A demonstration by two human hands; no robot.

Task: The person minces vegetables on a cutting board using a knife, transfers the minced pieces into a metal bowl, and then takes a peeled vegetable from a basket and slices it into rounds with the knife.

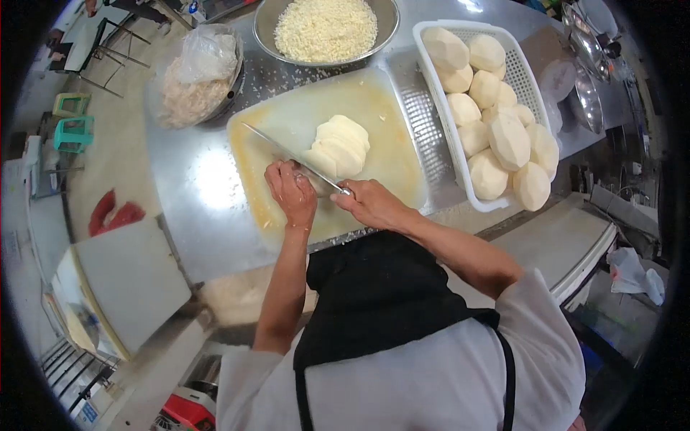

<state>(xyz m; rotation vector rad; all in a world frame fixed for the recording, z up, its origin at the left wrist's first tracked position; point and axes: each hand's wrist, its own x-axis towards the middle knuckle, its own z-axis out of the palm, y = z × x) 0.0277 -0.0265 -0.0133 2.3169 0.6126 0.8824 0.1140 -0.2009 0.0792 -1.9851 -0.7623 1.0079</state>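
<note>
Knife point(296, 160) in right hand point(374, 206), beside potato slices point(339, 147) on cutting board point(392, 154)

Holds the knife by its handle in the right hand, grip closed and thumb side toward the blade. Reaches in from the lower right with that forearm, elbow bent outward. Slants the blade toward the far left of the board, between the slices and the left hand point(293, 192). Extends the left forearm almost straight forward, wrist low over the near part of the board, fingers bent down close by the blade. Cannot tell whether the left grip pinches anything, being partly hidden under the hand. Lie overlapped in one leaning pile, just beyond the blade, near the middle of the board.

Rests flat on a shiny metal desk point(208, 230), with yellowish stains and pale crumbs. Stand beyond and around it: a steel bowl point(389, 39) heaped with fine pale bits point(327, 30); to the left, a container with pale shreds point(188, 97) under clear plastic point(208, 54); to the right, a white basket point(440, 115) full of peeled potatoes point(509, 141).

Shows farther off to the left a green stool point(74, 134) and something red point(128, 217) near a pale cabinet point(129, 262).
</note>
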